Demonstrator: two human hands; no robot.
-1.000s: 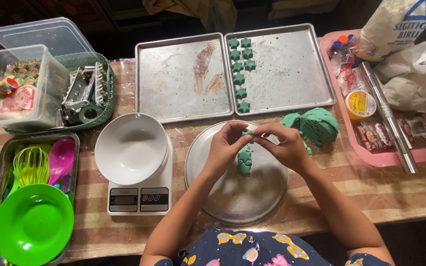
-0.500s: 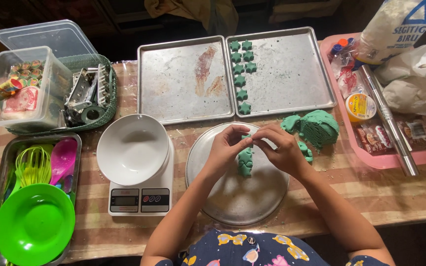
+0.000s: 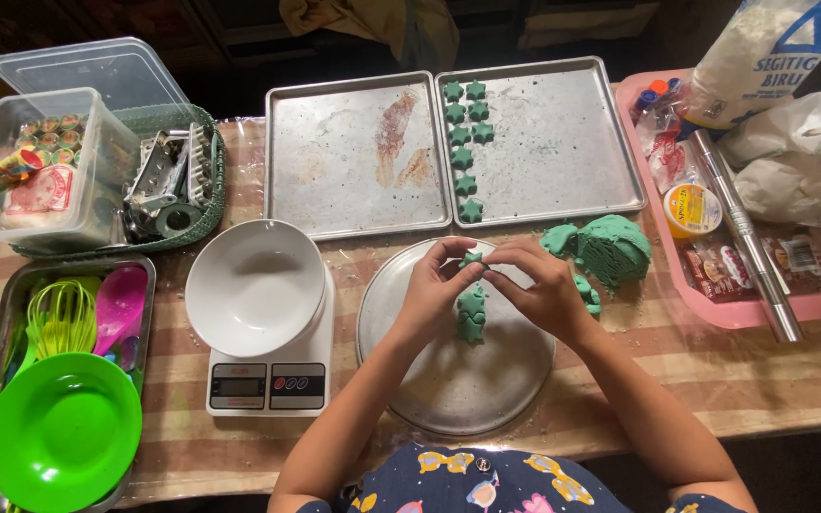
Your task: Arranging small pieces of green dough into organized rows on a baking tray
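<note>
Both hands (image 3: 491,285) pinched on a green dough star (image 3: 471,258) above the round tray (image 3: 458,399).

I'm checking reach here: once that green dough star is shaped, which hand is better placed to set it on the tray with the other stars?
Probably the right hand: it pinches the dough star and lies nearer the right baking tray.

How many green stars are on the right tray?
8 stars, all on the right tray's left side: a pair at the top, then three beneath, then three singles running down toward the front edge.
</note>
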